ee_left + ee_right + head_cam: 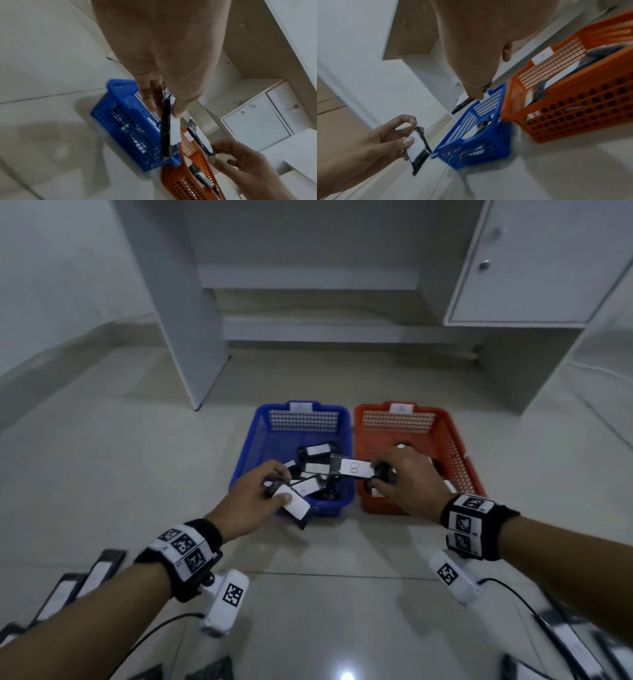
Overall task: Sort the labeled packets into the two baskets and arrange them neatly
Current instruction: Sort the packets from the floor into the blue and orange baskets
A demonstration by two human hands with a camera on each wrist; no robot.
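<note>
A blue basket point(255, 440) and an orange basket point(457, 440) stand side by side on the floor, each holding several black packets with white labels. My left hand point(270, 491) pinches a black packet point(295, 506) over the near left corner of the blue basket; its label faces up, the letter unreadable. The same packet point(169, 129) shows edge-on in the left wrist view. My right hand point(383, 475) holds a packet labeled B point(351, 468) by its right end, stretched over the gap between the baskets. In the right wrist view the blue basket point(488, 140) and the orange basket point(573, 108) lie below that hand.
More labeled packets lie on the tiled floor at the near left point(85, 580) and near right point(568, 642). A white desk panel point(178, 313) and a cabinet with a knobbed door point(534, 265) stand behind the baskets. Cables run from the wrist cameras.
</note>
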